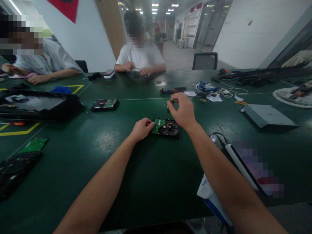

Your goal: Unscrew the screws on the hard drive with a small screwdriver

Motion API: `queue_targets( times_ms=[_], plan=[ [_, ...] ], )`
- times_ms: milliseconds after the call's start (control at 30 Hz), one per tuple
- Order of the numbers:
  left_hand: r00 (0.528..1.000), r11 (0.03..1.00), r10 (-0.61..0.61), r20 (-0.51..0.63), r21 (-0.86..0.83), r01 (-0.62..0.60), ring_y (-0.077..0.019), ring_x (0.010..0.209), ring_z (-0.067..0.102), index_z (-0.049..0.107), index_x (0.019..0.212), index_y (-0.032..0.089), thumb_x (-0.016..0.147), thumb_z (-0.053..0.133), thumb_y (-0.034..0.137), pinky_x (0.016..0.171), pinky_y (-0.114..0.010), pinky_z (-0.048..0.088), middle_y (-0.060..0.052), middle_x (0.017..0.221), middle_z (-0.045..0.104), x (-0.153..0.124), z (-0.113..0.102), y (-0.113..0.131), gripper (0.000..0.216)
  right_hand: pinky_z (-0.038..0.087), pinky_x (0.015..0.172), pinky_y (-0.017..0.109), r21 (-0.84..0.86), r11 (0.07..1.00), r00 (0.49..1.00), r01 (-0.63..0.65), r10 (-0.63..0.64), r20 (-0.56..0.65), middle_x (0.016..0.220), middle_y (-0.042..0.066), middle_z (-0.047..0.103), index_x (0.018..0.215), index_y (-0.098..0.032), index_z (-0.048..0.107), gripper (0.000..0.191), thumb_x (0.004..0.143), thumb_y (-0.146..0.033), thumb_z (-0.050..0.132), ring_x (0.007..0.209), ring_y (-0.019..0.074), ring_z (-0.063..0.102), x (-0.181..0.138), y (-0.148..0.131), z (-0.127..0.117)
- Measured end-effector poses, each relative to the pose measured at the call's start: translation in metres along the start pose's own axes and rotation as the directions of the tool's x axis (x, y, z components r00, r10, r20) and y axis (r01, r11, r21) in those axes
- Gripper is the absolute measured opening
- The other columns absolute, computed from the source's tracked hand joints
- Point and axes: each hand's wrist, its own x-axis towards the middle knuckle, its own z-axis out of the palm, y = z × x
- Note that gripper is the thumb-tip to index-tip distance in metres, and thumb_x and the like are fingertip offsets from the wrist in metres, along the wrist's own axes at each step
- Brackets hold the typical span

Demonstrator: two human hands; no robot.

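A black hard drive (pixel 170 129) with a green circuit board (pixel 159 123) on its left part lies flat on the green table in front of me. The left end of the drive is pinched by my left hand (pixel 143 128), thumb resting at the board's edge. Above the drive, my right hand (pixel 182 109) grips a small screwdriver (pixel 168 108) by its yellow-and-dark handle. The shaft points down, its tip at the board's right side; whether it sits in a screw is too small to tell.
Another hard drive (pixel 105 104) lies farther left. A loose green board (pixel 33 145) and a dark drive (pixel 18 169) sit near the left edge. At right are a grey metal box (pixel 269 115), cables (pixel 207 87) and a fan guard (pixel 294 97). Two people sit across the table.
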Motion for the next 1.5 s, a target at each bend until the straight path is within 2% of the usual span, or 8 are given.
queue_targets(
  times_ms=[133,333,533,733,933,1167,1367,1500],
  plan=[
    [1.000,1.000,-0.011,0.005,-0.010,0.011,-0.0170,0.072,0.064,0.070,0.099,0.018,0.094,0.063,0.045,0.064,-0.028,0.045,-0.005,0.087,0.073,0.0000,0.0001,-0.0001,0.028,0.051,0.086,0.041,-0.009,1.000,1.000,-0.017,0.017,0.026,0.098,0.007,0.067,0.101,-0.024,0.058,0.011,0.096,-0.033,0.061,0.091,0.0234,0.064,-0.0005,0.0003,-0.0004],
    [1.000,1.000,-0.012,0.004,-0.006,0.012,-0.0171,0.071,0.064,0.069,0.099,0.018,0.094,0.062,0.046,0.064,-0.028,0.045,-0.005,0.085,0.073,-0.0009,0.0005,0.0011,0.030,0.050,0.094,0.043,-0.015,0.999,0.998,0.051,-0.051,0.020,0.108,0.009,0.069,0.106,-0.023,0.062,0.011,0.096,-0.026,0.057,0.102,0.0252,0.064,0.0003,-0.0014,-0.0009],
    [1.000,1.000,-0.012,0.000,0.011,0.012,-0.0171,0.070,0.064,0.070,0.098,0.018,0.093,0.063,0.047,0.062,-0.028,0.044,-0.004,0.084,0.073,0.0008,0.0002,0.0001,0.030,0.052,0.084,0.041,-0.012,0.999,0.999,-0.034,0.034,0.012,0.099,0.007,0.069,0.101,-0.023,0.060,0.011,0.095,-0.032,0.061,0.090,0.0237,0.065,0.0002,0.0020,-0.0006],
    [1.000,1.000,0.002,-0.005,0.012,-0.002,-0.0173,0.069,0.064,0.070,0.098,0.019,0.093,0.062,0.048,0.061,-0.029,0.044,-0.004,0.082,0.073,0.0026,0.0025,-0.0045,0.031,0.049,0.094,0.043,-0.032,0.999,0.999,0.036,-0.035,0.038,0.108,0.009,0.070,0.108,-0.023,0.062,0.013,0.097,-0.026,0.055,0.103,0.0251,0.065,-0.0005,-0.0007,-0.0009],
    [1.000,1.000,-0.022,0.005,0.010,0.022,-0.0171,0.068,0.064,0.069,0.100,0.020,0.094,0.061,0.049,0.060,-0.028,0.044,-0.004,0.083,0.073,0.0023,0.0030,-0.0059,0.031,0.051,0.086,0.041,-0.028,0.996,0.996,-0.082,0.082,0.025,0.103,0.007,0.069,0.105,-0.023,0.059,0.012,0.094,-0.028,0.059,0.093,0.0243,0.065,-0.0007,0.0022,0.0004],
    [1.000,1.000,-0.011,0.003,0.018,0.010,-0.0168,0.068,0.064,0.069,0.099,0.019,0.094,0.061,0.048,0.061,-0.028,0.044,-0.004,0.083,0.073,0.0012,0.0016,-0.0029,0.030,0.049,0.095,0.043,-0.042,0.999,0.998,0.004,-0.002,0.061,0.111,0.009,0.067,0.111,-0.023,0.062,0.016,0.097,-0.026,0.054,0.102,0.0250,0.063,-0.0010,-0.0039,-0.0030],
    [1.000,1.000,-0.023,0.004,0.010,0.023,-0.0174,0.068,0.064,0.069,0.100,0.019,0.094,0.061,0.049,0.061,-0.029,0.045,-0.005,0.083,0.073,0.0002,0.0010,-0.0016,0.031,0.052,0.088,0.043,-0.023,0.997,0.997,-0.067,0.068,0.037,0.104,0.008,0.067,0.105,-0.024,0.059,0.012,0.093,-0.027,0.060,0.096,0.0256,0.064,-0.0003,0.0003,-0.0004],
    [1.000,1.000,-0.021,0.006,0.010,0.021,-0.0172,0.070,0.064,0.069,0.100,0.019,0.094,0.061,0.047,0.063,-0.028,0.045,-0.004,0.084,0.073,0.0004,0.0012,-0.0013,0.030,0.050,0.092,0.044,-0.013,1.000,0.998,-0.024,0.024,0.058,0.105,0.008,0.068,0.105,-0.024,0.060,0.011,0.097,-0.031,0.057,0.100,0.0257,0.064,-0.0001,-0.0022,-0.0020]
  ],
)
